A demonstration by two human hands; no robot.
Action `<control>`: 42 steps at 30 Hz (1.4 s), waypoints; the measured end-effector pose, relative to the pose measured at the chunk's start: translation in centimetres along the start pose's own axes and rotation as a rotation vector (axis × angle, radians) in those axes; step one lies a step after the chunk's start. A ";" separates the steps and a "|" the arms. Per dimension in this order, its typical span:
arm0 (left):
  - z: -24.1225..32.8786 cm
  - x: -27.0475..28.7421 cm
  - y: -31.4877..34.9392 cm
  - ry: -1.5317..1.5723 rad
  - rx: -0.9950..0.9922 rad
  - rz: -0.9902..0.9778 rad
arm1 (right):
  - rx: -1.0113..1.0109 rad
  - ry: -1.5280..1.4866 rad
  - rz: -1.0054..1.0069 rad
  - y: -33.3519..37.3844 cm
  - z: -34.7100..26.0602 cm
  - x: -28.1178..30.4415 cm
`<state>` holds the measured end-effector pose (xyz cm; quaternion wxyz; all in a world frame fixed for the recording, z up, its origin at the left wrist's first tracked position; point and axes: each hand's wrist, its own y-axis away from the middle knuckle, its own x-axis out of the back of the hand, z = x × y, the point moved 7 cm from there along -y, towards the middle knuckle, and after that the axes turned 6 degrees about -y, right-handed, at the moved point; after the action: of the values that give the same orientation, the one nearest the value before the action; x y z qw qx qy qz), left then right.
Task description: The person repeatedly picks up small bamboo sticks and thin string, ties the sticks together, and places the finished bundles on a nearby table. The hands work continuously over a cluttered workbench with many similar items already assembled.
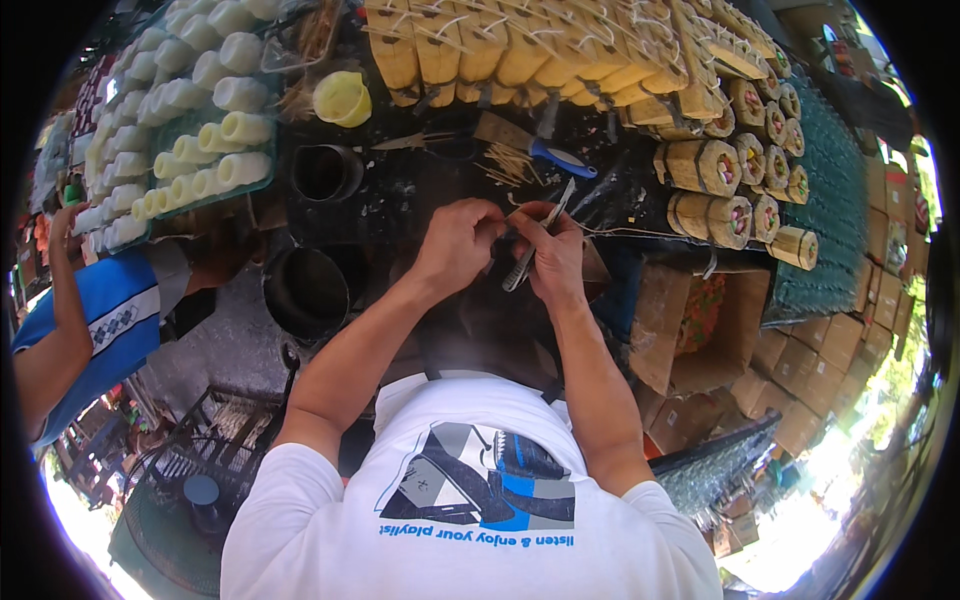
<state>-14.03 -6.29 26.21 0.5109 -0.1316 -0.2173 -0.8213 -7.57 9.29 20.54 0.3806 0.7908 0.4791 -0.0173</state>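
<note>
My left hand (460, 242) is closed in a pinch near the front edge of the black worktable. Between its fingertips and those of my right hand (552, 252) runs a thin pale string, which trails off to the right along the table edge. My right hand is closed around a slim silver metal tool (519, 270); its narrow end sticks up past the fingers and its slotted handle points down. The tool's exact kind is hard to tell. Just beyond the hands lie a pile of thin wooden sticks (512, 165) and a blue-handled tool (565, 158).
A dark cup (325, 172) and a yellow bowl (342, 98) stand left. Tan blocks (480, 45) with white strings fill the back; hollow wooden pieces (705, 168) lie right. White cups (240, 92) crowd a green tray. A cardboard box (655, 330) sits lower right; a blue-shirted person (115, 300) is left.
</note>
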 end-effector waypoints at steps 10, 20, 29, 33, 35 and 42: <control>-2.9 -0.6 2.0 0.143 0.240 -0.051 | 0.027 0.024 -0.057 -0.7 0.4 -0.6; -8.2 -4.2 3.7 0.438 0.460 -0.083 | -0.048 0.483 -0.072 -2.0 1.7 0.2; -13.3 -7.7 4.8 0.255 0.513 0.162 | 0.354 1.383 -0.200 1.6 3.3 -0.9; -13.8 -8.4 5.4 0.160 0.336 0.336 | 0.369 1.431 -0.158 2.6 4.8 -1.8; -12.9 -7.8 5.2 0.096 0.294 0.346 | 0.368 1.410 -0.154 2.8 4.4 -3.0; -13.5 -8.0 5.3 0.139 0.261 0.359 | 0.343 1.408 -0.146 2.7 5.3 -3.1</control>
<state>-5.67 -8.75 12.11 0.6750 -0.0441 -0.2589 -0.6894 -5.38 3.07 19.55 -0.1495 0.6290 0.6523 0.3956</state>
